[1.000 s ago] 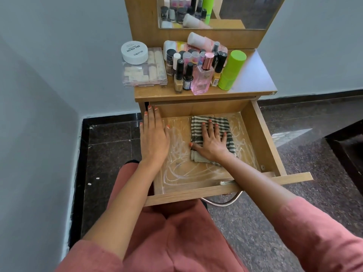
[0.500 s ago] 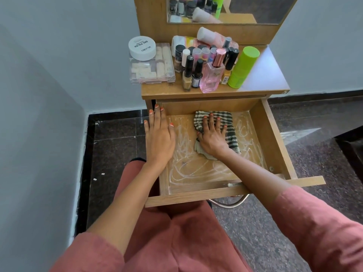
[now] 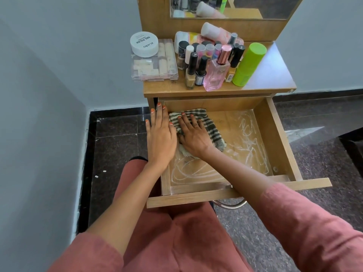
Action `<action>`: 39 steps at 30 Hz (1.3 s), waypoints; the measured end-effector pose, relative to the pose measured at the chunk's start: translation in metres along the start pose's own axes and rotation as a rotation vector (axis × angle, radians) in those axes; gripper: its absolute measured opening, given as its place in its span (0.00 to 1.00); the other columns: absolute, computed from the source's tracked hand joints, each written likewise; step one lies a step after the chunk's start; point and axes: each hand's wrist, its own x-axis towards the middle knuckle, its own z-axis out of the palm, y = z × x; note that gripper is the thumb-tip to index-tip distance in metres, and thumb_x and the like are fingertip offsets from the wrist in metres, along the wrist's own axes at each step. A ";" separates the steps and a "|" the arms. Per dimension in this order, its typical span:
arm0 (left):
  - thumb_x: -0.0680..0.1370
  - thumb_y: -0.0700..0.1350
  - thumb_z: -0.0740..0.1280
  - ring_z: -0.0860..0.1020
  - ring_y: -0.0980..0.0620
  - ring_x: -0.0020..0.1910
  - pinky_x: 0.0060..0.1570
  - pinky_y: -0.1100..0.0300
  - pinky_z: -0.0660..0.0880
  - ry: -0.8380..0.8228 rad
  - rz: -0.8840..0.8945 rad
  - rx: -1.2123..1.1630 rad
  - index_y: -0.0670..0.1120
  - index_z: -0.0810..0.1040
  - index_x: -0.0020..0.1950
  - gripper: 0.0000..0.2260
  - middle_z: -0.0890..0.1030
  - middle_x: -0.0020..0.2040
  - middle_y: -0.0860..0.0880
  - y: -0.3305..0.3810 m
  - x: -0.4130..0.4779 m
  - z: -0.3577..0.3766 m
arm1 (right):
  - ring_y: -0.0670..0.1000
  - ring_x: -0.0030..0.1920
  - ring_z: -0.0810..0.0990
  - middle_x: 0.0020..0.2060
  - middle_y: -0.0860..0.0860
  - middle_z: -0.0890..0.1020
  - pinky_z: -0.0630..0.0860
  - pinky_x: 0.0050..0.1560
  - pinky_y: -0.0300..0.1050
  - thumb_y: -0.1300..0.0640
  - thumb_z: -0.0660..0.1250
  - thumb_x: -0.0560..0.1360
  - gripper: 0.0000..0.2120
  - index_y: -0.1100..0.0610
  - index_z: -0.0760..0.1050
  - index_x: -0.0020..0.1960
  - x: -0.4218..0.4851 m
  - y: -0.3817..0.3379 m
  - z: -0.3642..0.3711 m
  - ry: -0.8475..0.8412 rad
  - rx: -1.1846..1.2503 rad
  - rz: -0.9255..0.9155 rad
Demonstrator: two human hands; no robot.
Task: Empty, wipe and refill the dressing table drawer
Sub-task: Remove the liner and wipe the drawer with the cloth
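Observation:
The wooden drawer (image 3: pixel 275 134) of the dressing table is pulled out, and white wet streaks (image 3: pixel 247 138) cover its floor. A striped green-and-white cloth (image 3: pixel 214 132) lies in the drawer's far left corner. My right hand (image 3: pixel 193 134) presses flat on the cloth with straight fingers. My left hand (image 3: pixel 160 134) rests flat on the drawer's left wall, fingers straight, beside the cloth.
The tabletop (image 3: pixel 271 79) carries a clear case (image 3: pixel 155 65) with a white jar (image 3: pixel 144 43) on it, several nail polish bottles (image 3: pixel 191 69), a pink perfume bottle (image 3: pixel 217 72) and a green can (image 3: pixel 248 64). A grey wall stands to the left; dark floor lies around.
My right hand has slid the cloth from the drawer's far middle to the far left corner, up against my left hand. The view has shifted left.

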 end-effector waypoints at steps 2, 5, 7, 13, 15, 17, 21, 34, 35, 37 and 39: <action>0.81 0.42 0.47 0.44 0.51 0.76 0.73 0.55 0.39 -0.003 -0.003 0.012 0.44 0.51 0.75 0.22 0.48 0.77 0.48 -0.001 0.000 0.001 | 0.55 0.75 0.44 0.76 0.52 0.45 0.45 0.74 0.52 0.48 0.44 0.81 0.26 0.56 0.41 0.75 0.003 -0.006 -0.002 0.006 -0.052 -0.016; 0.81 0.42 0.47 0.44 0.51 0.76 0.73 0.54 0.40 -0.010 -0.010 0.006 0.44 0.50 0.75 0.22 0.47 0.77 0.48 -0.001 0.000 0.001 | 0.55 0.75 0.46 0.76 0.51 0.46 0.50 0.73 0.53 0.48 0.44 0.81 0.26 0.55 0.42 0.75 0.004 -0.011 -0.003 0.018 -0.120 -0.029; 0.81 0.42 0.47 0.44 0.51 0.76 0.73 0.54 0.39 -0.016 -0.013 -0.004 0.44 0.49 0.75 0.22 0.47 0.77 0.48 0.000 -0.001 0.000 | 0.56 0.75 0.47 0.76 0.51 0.47 0.52 0.71 0.54 0.47 0.45 0.80 0.26 0.55 0.43 0.75 0.004 -0.013 -0.003 0.030 -0.128 -0.028; 0.82 0.42 0.48 0.43 0.52 0.76 0.73 0.54 0.39 -0.018 -0.013 -0.013 0.45 0.48 0.75 0.22 0.47 0.77 0.49 -0.001 -0.001 0.001 | 0.57 0.75 0.50 0.75 0.53 0.51 0.59 0.66 0.55 0.49 0.49 0.80 0.27 0.56 0.45 0.75 0.004 -0.019 -0.008 0.074 -0.098 -0.013; 0.82 0.42 0.48 0.44 0.51 0.76 0.74 0.54 0.39 -0.015 -0.016 -0.013 0.44 0.49 0.75 0.22 0.47 0.77 0.49 -0.001 -0.001 0.001 | 0.58 0.74 0.52 0.74 0.55 0.53 0.60 0.66 0.56 0.50 0.52 0.79 0.28 0.57 0.47 0.75 0.004 -0.024 -0.011 0.088 -0.091 0.014; 0.82 0.42 0.48 0.44 0.51 0.76 0.74 0.54 0.40 -0.008 -0.021 -0.011 0.44 0.49 0.75 0.22 0.47 0.77 0.49 -0.001 -0.002 0.002 | 0.58 0.72 0.55 0.72 0.59 0.56 0.61 0.65 0.56 0.52 0.54 0.78 0.27 0.58 0.50 0.74 0.005 -0.029 -0.012 0.109 -0.078 0.038; 0.82 0.43 0.47 0.44 0.51 0.76 0.74 0.54 0.40 -0.007 -0.018 -0.001 0.45 0.49 0.75 0.21 0.47 0.77 0.49 -0.002 -0.002 0.004 | 0.59 0.71 0.56 0.70 0.60 0.57 0.60 0.65 0.57 0.52 0.54 0.78 0.27 0.57 0.51 0.73 0.008 -0.030 -0.012 0.123 -0.051 0.070; 0.82 0.42 0.47 0.44 0.51 0.76 0.73 0.54 0.40 0.019 -0.021 0.028 0.45 0.51 0.75 0.21 0.49 0.77 0.49 -0.001 -0.002 0.005 | 0.59 0.67 0.60 0.67 0.58 0.60 0.61 0.64 0.56 0.49 0.55 0.77 0.26 0.52 0.54 0.73 0.014 -0.026 -0.011 0.126 0.052 0.086; 0.82 0.42 0.47 0.45 0.51 0.76 0.73 0.53 0.40 0.020 -0.021 0.034 0.45 0.52 0.75 0.21 0.49 0.77 0.49 -0.001 -0.002 0.005 | 0.59 0.68 0.60 0.67 0.58 0.60 0.61 0.64 0.56 0.49 0.55 0.77 0.26 0.52 0.54 0.73 0.014 -0.025 -0.012 0.119 0.064 0.084; 0.81 0.42 0.47 0.45 0.51 0.76 0.73 0.52 0.41 0.021 -0.023 0.045 0.45 0.52 0.75 0.21 0.49 0.77 0.49 -0.001 -0.002 0.005 | 0.58 0.68 0.58 0.68 0.58 0.60 0.59 0.65 0.57 0.50 0.55 0.77 0.26 0.52 0.53 0.73 0.013 -0.024 -0.013 0.097 0.084 0.074; 0.81 0.42 0.47 0.45 0.51 0.76 0.74 0.51 0.41 0.020 -0.024 0.054 0.45 0.53 0.75 0.21 0.49 0.77 0.49 -0.001 -0.001 0.005 | 0.58 0.69 0.57 0.68 0.57 0.59 0.57 0.67 0.57 0.50 0.56 0.77 0.26 0.51 0.52 0.73 0.010 -0.023 -0.014 0.069 0.101 0.054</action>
